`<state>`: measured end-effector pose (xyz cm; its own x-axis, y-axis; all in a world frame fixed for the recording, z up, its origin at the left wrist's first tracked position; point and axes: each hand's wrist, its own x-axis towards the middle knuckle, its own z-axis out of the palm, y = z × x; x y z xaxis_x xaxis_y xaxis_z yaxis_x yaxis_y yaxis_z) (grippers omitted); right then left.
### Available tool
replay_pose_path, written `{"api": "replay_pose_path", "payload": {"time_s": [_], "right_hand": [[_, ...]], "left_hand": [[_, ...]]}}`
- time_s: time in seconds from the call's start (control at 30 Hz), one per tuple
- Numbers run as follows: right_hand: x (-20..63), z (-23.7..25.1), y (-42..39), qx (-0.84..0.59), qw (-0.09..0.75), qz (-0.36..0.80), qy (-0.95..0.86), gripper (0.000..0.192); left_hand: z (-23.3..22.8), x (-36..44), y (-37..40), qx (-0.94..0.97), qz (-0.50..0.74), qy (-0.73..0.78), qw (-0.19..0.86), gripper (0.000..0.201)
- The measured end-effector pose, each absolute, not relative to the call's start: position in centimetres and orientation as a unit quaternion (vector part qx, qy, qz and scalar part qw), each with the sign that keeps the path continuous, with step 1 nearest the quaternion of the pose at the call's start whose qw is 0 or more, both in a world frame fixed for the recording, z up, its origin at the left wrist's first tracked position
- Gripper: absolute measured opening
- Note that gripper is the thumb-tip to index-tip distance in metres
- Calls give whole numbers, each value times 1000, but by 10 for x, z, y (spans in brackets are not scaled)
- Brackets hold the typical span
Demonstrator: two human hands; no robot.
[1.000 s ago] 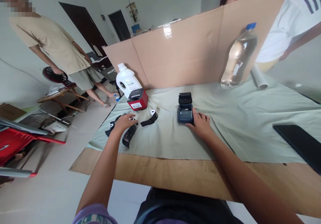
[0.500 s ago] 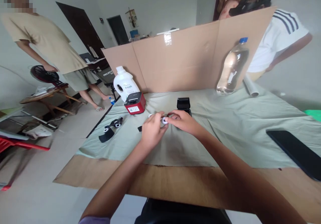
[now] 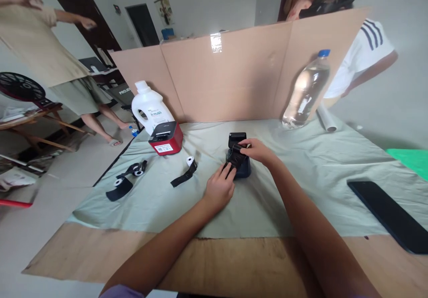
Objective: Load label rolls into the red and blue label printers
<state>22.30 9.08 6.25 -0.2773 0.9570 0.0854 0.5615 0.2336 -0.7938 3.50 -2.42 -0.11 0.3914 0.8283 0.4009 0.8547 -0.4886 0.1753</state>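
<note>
Head view, looking down over a worktop (image 3: 234, 262) draped with a pale green cloth (image 3: 301, 173). Both hands meet at a small dark blue label printer (image 3: 241, 168) near the middle of the cloth, its lid raised.

Left hand (image 3: 219, 190): fingers curled, tips pinching the near end of a black paper strip (image 3: 236, 157) at the printer's front edge. Right hand (image 3: 257, 150): closed on the far end of the same strip, over the open compartment. Strip lies stretched between the two hands across the printer's top. Whether a roll sits inside the compartment cannot be told.

Left of the printer, on the cloth: a white-cored roll with a black tail (image 3: 185, 172), lying loose, apart from the hands. Farther toward the left edge: two more black rolls with curled tails (image 3: 127, 180), close together.

Toward the far left part of the cloth: red label printer (image 3: 166, 138) with dark top, and just behind it a white jug (image 3: 150, 108). Cardboard screen (image 3: 234, 75) stands along the far edge. Clear water bottle (image 3: 306, 91) with blue cap leans at the far right, against the screen; a white paper tube (image 3: 326, 117) just beside it. Black phone (image 3: 389, 213) flat near the right edge.

Other people: one standing at far left beyond the worktop, another in a white striped shirt (image 3: 364, 53) behind the screen at right.
</note>
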Motion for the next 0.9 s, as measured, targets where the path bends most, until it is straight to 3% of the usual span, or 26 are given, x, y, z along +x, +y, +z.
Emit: {"api": "replay_pose_path", "payload": {"time_s": [0.33, 0.5, 0.63, 0.8, 0.9], "right_hand": [[220, 48, 99, -512, 185, 154, -825, 43], [215, 38, 96, -528, 154, 85, -831, 41], [212, 29, 94, -595, 216, 84, -769, 31], [218, 23, 107, -591, 385, 105, -701, 55], [229, 22, 118, -547, 424, 186, -697, 60]], "left_hand": [[5, 42, -39, -861, -258, -437, 20, 63], [-1, 44, -36, -872, -254, -416, 44, 52], [-4, 42, -29, -872, -252, -414, 65, 48], [-4, 40, -23, -867, -224, -432, 106, 48], [-3, 40, -20, -866, -212, -438, 118, 44]]}}
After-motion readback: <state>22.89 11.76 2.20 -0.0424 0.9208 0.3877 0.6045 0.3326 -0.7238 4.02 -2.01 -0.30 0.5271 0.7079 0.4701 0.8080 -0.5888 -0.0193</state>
